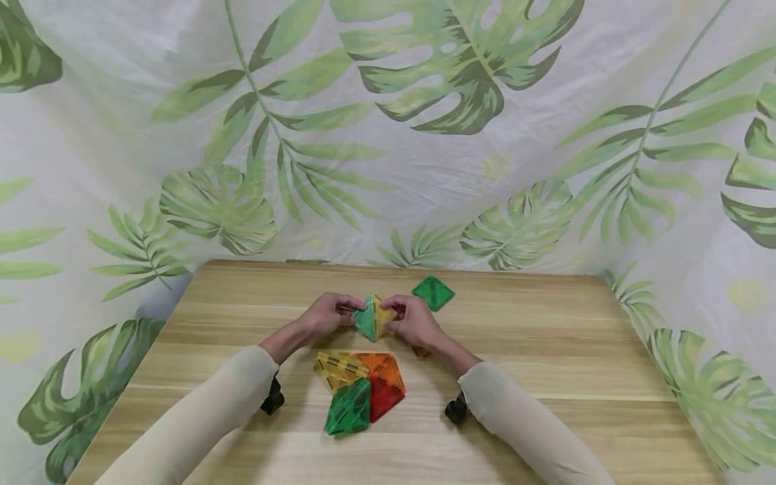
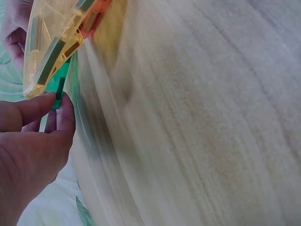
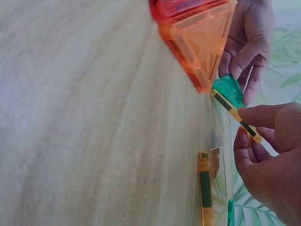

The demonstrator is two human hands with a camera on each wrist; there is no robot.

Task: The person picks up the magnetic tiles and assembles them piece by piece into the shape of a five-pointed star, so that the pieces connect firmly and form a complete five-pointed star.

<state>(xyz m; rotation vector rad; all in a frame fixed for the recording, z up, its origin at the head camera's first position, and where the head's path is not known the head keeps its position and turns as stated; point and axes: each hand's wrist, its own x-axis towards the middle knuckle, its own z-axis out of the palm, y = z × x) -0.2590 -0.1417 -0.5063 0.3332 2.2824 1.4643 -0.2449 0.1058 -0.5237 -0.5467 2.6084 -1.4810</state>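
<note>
Near the table's far side, my left hand (image 1: 324, 316) pinches a green triangular magnetic tile (image 1: 365, 319) between thumb and fingers. My right hand (image 1: 415, 323) pinches a yellow magnetic tile (image 1: 382, 316) by its outer side. The two tiles meet edge to edge, forming a kite-like shape. In the right wrist view the yellow tile (image 3: 235, 115) is seen edge-on, its end beside the green tile (image 3: 228, 89). The left wrist view shows my thumb and fingertips on the green tile (image 2: 59, 87).
Closer in stands a cluster of raised tile shapes: yellow (image 1: 339, 369), orange (image 1: 386, 370), red (image 1: 384, 399) and green (image 1: 348, 407). A green tile (image 1: 433, 293) lies behind my right hand. Another yellow tile (image 3: 205, 188) lies by my right wrist. Leaf-patterned cloth (image 1: 424, 202) hangs behind the table.
</note>
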